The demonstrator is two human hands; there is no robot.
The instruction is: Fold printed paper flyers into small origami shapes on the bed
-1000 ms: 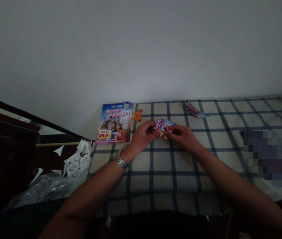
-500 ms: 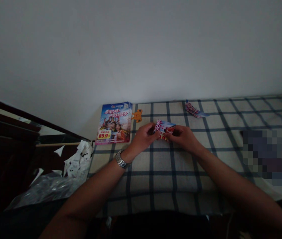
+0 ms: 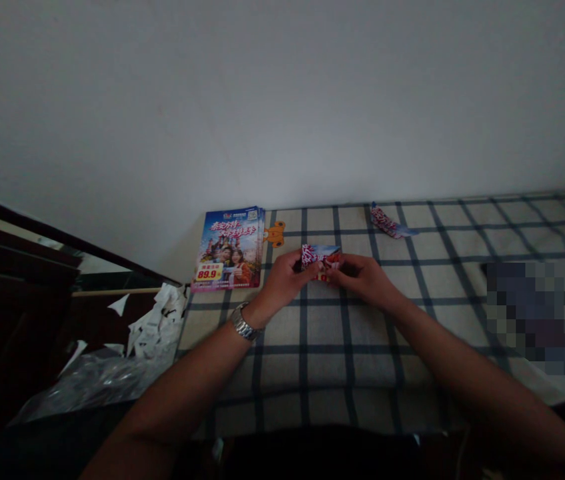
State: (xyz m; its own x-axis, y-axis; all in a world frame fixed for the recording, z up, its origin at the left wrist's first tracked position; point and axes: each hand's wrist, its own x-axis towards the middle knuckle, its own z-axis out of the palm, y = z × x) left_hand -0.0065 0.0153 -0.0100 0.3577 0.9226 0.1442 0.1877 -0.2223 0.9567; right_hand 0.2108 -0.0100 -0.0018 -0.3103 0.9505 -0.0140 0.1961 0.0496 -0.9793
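A folded printed flyer [image 3: 321,255] is pinched between my two hands, just over the checked cloth. My left hand [image 3: 288,275], with a metal watch on its wrist, grips the flyer's left side, thumb in front. On the right side my right hand [image 3: 362,275] holds it between thumb and fingers. Behind and to the right lies a narrow twisted piece of folded flyer [image 3: 387,223] in the same colours. Left of my hands rests a stack of flyers [image 3: 230,250], the top one flat and showing 89.9.
The checked cloth [image 3: 282,363] covers a flat surface that meets a plain wall [image 3: 282,100]. An orange bear figure [image 3: 275,234] lies beside the stack. At the lower left are torn white papers [image 3: 155,327] and a clear plastic bag [image 3: 97,380]. A blurred-out patch [image 3: 545,317] sits at right.
Both hands have shifted the folded flyer slightly left, and its face now lies flatter and more level. The stack and the twisted piece stay in place.
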